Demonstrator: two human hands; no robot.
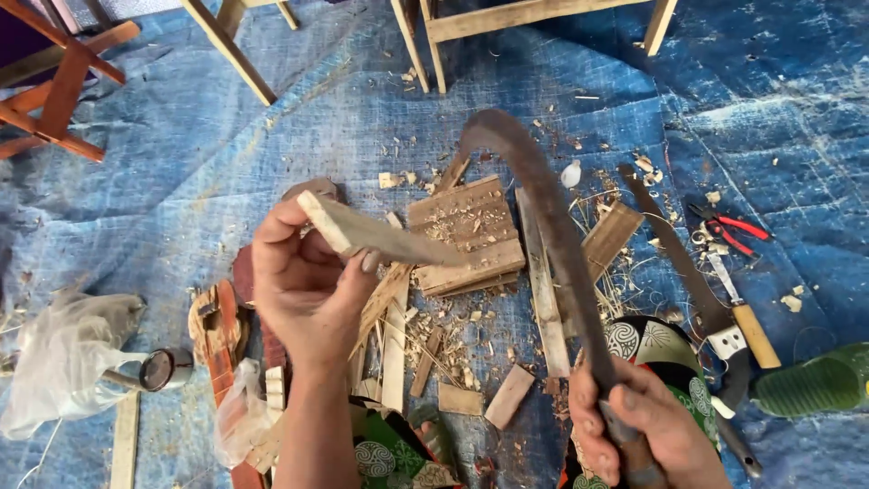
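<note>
My left hand [303, 285] grips a flat, tapered piece of pale wood [376, 237], holding it up with its thin end pointing right. My right hand [634, 430] is closed on the handle of a long curved blade [552, 222], dark and rusty, which arcs up and hooks over to the left above the wood piece. Beneath them lies a small wooden chopping block [466, 235] covered in shavings, set on a blue tarpaulin [181, 181].
Wood strips, offcuts and shavings [453, 353] litter the tarpaulin. A saw with a pale handle [697, 272], red-handled pliers [733, 231] and a green sandal [815, 385] lie to the right. A plastic bag [63, 353] and hammer [158, 369] lie left. Wooden furniture legs [231, 50] stand behind.
</note>
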